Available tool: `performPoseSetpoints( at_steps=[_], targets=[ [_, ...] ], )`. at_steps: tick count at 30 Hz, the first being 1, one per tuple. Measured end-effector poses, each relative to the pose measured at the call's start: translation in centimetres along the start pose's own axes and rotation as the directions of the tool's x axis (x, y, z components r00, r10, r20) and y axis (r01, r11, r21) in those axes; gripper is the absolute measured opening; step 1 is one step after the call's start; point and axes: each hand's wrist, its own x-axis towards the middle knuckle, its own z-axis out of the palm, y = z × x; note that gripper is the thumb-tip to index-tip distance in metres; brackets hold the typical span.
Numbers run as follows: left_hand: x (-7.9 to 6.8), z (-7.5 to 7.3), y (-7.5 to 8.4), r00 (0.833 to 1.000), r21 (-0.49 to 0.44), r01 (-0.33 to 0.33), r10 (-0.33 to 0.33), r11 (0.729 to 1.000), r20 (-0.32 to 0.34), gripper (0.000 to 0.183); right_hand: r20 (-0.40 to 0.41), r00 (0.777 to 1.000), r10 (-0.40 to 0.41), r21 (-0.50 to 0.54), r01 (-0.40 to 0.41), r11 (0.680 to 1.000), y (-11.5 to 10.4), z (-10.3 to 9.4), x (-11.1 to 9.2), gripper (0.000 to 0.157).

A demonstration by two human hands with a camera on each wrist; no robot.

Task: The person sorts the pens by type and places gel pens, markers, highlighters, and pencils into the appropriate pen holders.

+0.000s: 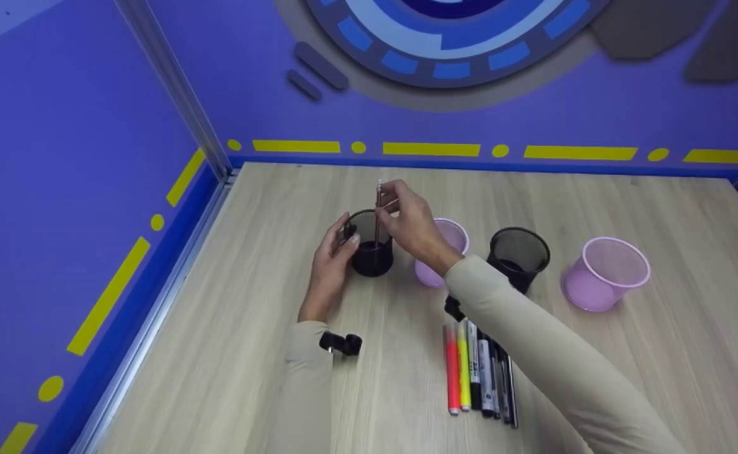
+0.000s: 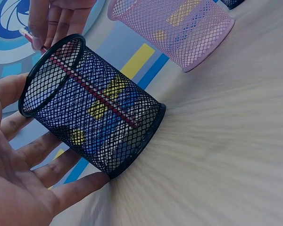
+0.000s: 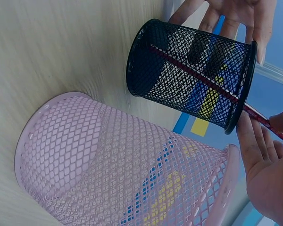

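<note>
Toward the left of the table stands a black mesh pen cup. My left hand holds its left side, with the thumb near the rim and the fingers behind the wall. Above the cup's mouth, my right hand pinches a dark red pencil near its white-tipped end. Through the mesh in the left wrist view, the pencil slants down inside the cup. In the right wrist view its lower end appears near the cup's base.
A pink mesh cup stands just right of the black one, partly behind my right wrist. Farther right are another black mesh cup and another pink cup. Several pens and markers, including a red marker and a yellow one, lie in front.
</note>
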Motion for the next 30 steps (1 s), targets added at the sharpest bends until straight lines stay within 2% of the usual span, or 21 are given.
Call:
performPoseSetpoints(
  at_steps=[7, 15, 23, 30],
  targets=[
    [0.02, 0.0, -0.05, 1.0, -0.002, 0.004, -0.004, 1.0, -0.006, 0.059, 0.012, 1.0, 0.003, -0.012, -0.003, 1.0, 0.02, -0.09, -0.06, 0.032],
    [0.03, 0.0, -0.02, 1.0, -0.006, 0.007, -0.007, 1.0, -0.004, 0.059, 0.02, 0.999, -0.028, -0.038, 0.028, 0.999, 0.09, -0.09, 0.03, 0.028],
    [0.0, 0.02, -0.12, 1.0, 0.002, 0.004, -0.004, 1.0, -0.008, 0.059, 0.033, 0.999, -0.001, -0.079, 0.004, 0.997, -0.18, -0.22, 0.02, 0.035],
    [0.08, 0.07, -0.11, 1.0, 0.017, 0.006, -0.006, 1.0, -0.018, 0.058, 0.02, 1.0, 0.007, -0.054, -0.006, 0.999, -0.43, -0.56, -0.09, 0.035]
  ],
)
